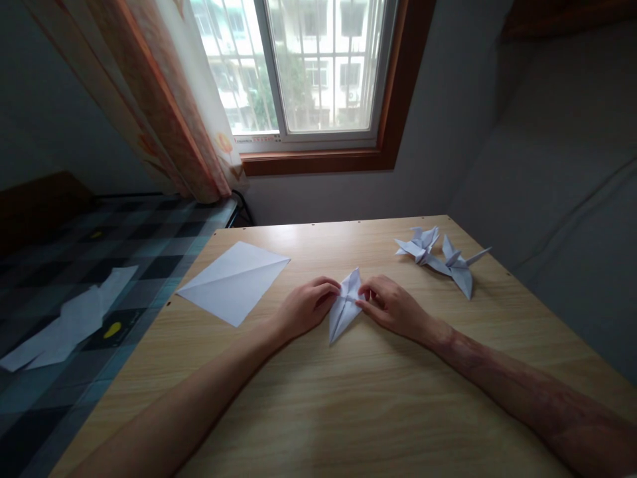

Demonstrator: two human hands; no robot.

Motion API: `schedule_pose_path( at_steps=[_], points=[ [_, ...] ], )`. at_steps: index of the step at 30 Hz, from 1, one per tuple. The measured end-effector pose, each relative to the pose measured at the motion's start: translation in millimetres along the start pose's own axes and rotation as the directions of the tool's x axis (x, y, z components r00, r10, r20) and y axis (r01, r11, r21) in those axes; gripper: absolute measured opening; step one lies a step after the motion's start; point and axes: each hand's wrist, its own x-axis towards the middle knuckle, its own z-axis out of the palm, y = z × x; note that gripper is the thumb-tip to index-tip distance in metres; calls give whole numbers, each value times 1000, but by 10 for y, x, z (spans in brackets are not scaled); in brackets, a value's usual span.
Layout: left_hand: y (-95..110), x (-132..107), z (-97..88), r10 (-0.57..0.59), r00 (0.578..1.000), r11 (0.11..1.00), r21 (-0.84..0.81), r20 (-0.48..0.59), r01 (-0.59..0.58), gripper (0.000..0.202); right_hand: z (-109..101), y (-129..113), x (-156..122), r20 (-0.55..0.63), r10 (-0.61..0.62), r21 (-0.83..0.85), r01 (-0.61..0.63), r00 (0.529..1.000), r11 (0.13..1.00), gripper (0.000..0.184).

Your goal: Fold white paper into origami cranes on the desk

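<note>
A half-folded white paper model lies on the wooden table, narrow and pointed at both ends. My left hand pinches its left side with curled fingers. My right hand pinches its right side, the fingertips pressed on the paper. Both hands rest on the tabletop, with the paper between them.
A creased white paper square lies to the left on the table. Two finished paper cranes sit at the far right. Left of the table is a checked bed cover with paper scraps. A window and a curtain are behind.
</note>
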Motion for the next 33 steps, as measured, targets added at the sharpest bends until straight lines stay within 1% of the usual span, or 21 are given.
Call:
schedule_pose_path(
  at_steps=[2,3,5,7,10,12,14,16,17,19,21,24,26,28,29,31,33],
  points=[
    [28,-12,-10,-14,1000,1000,2,12,14,14,-9,0,3,9,-2,-7,2,1000,1000,12],
    [47,-19,-18,-19,1000,1000,8,17,19,14,-11,5,3,11,-1,-11,1,1000,1000,12],
    [93,-30,-40,-16,999,1000,21,34,15,25,-8,25,-2,4,-4,-22,4,1000,1000,12],
    [138,-38,-58,5,998,999,33,70,-7,40,3,50,-11,-11,-6,-32,5,1000,999,12],
    [183,-48,-49,26,994,997,64,110,-33,58,27,71,-23,-24,5,-37,-6,1000,999,21],
    [185,-54,-26,21,993,995,92,116,-31,58,31,71,-24,-33,6,-35,-7,999,999,28],
    [163,-57,-18,21,990,995,97,140,-35,53,9,72,-17,-67,-1,-42,-1,998,999,29],
    [120,-51,-51,49,982,997,52,182,-60,52,-45,89,-6,-105,-15,-59,9,994,998,27],
    [94,-44,-85,74,977,997,16,201,-79,55,-82,106,0,-111,-17,-65,10,994,998,28],
    [40,-25,-179,137,961,990,-78,241,-121,59,-159,151,12,-78,-45,-42,42,996,998,30],
    [-9,-6,-277,176,942,981,-131,284,-144,60,-223,197,23,-15,-62,-15,62,998,998,31],
    [-66,12,-359,190,931,976,-160,311,-146,64,-265,237,43,75,-97,35,94,992,995,23],
    [-90,15,-356,195,936,977,-146,293,-158,66,-267,245,59,107,-109,77,101,988,992,13],
    [-99,14,-324,201,949,978,-109,244,-179,64,-265,245,72,120,-116,116,102,986,988,7],
    [-96,13,-304,204,955,978,-87,215,-189,60,-265,246,77,125,-121,133,104,985,986,8],
    [-73,13,-267,206,965,979,-48,165,-200,47,-269,249,79,136,-129,156,108,982,982,12],
    [-31,17,-237,195,970,981,-19,144,-194,29,-274,259,75,143,-132,163,108,981,981,15]
  ],
)
